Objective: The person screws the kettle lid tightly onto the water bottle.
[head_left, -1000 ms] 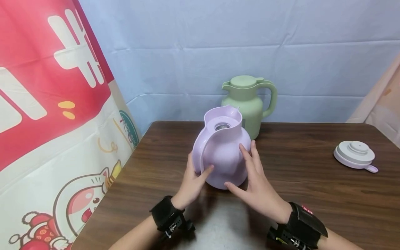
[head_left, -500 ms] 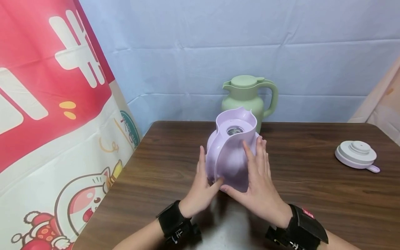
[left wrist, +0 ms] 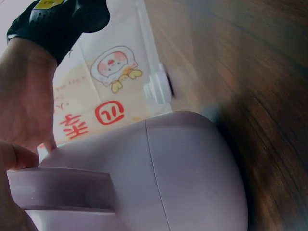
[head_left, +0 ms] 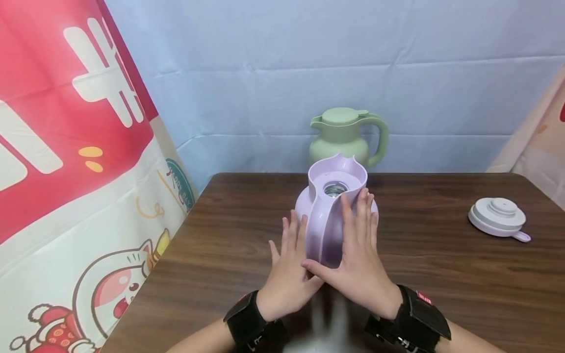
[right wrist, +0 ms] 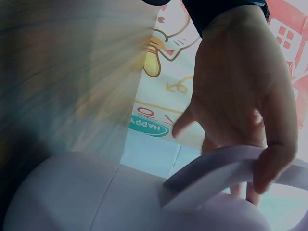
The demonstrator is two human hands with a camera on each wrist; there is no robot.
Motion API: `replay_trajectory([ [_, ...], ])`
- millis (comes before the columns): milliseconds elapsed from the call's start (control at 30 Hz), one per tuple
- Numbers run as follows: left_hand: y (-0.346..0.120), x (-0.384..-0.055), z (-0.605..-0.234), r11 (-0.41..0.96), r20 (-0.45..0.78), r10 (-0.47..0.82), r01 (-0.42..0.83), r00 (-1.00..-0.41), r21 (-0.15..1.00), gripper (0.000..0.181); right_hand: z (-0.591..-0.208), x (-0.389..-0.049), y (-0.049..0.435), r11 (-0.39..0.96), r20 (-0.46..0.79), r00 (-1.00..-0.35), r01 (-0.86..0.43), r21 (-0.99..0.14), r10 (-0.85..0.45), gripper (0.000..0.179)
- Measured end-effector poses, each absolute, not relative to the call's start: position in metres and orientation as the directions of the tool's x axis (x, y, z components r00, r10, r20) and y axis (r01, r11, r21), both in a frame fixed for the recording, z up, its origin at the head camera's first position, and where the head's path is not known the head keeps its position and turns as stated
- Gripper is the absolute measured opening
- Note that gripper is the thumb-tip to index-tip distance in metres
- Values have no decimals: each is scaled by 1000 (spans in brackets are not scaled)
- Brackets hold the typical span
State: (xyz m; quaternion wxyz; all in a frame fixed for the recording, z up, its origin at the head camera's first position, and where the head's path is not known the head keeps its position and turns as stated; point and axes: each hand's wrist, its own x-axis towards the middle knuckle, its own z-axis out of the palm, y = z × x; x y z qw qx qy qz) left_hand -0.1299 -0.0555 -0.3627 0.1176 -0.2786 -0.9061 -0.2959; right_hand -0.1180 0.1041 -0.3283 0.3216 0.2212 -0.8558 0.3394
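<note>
A lilac vacuum jug [head_left: 335,240] stands on the table with its neck uncovered, showing a round metal-lined mouth [head_left: 335,188]. Its handle [head_left: 317,228] faces me and its spout points away. My left hand [head_left: 289,279] lies along the left side with fingers straight and spread. On the other side my right hand [head_left: 364,267] rests long fingers against the body, its thumb across the handle's lower part. The left wrist view shows the jug's side [left wrist: 192,168] and my right hand [left wrist: 26,91] beyond. In the right wrist view my left hand [right wrist: 240,86] has its thumb over the handle.
Behind the lilac jug stands a green jug [head_left: 340,132] with its lid on and handle to the right. A white and lilac lid [head_left: 496,215] lies upside down on the right of the wooden table [head_left: 423,274]. A printed cloth [head_left: 145,206] hangs along the left.
The lilac jug has shifted right and turned, its handle swinging from the left round to face me. My left hand has spread its fingers and moved along with it; the right fingers have straightened.
</note>
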Motion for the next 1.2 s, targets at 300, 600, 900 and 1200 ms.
replay_trajectory([
  [300, -51, -124, -367, 713, 576, 512, 689, -637, 129, 115, -331, -120, 101, 704, 703, -695, -574, -417, -150, 122],
  [600, -48, -119, -366, 760, 564, 535, 650, -629, 4, 126, -336, -123, 101, 711, 731, -671, -573, -408, -121, 117],
  [900, -48, -116, -364, 742, 541, 527, 665, -655, 84, 100, -340, -123, 109, 645, 732, -670, -615, -453, -125, 115],
  [1200, -56, -141, -357, 484, 604, 386, 711, -697, 511, 62, -341, -120, 120, 574, 704, -699, -629, -524, -123, 114],
])
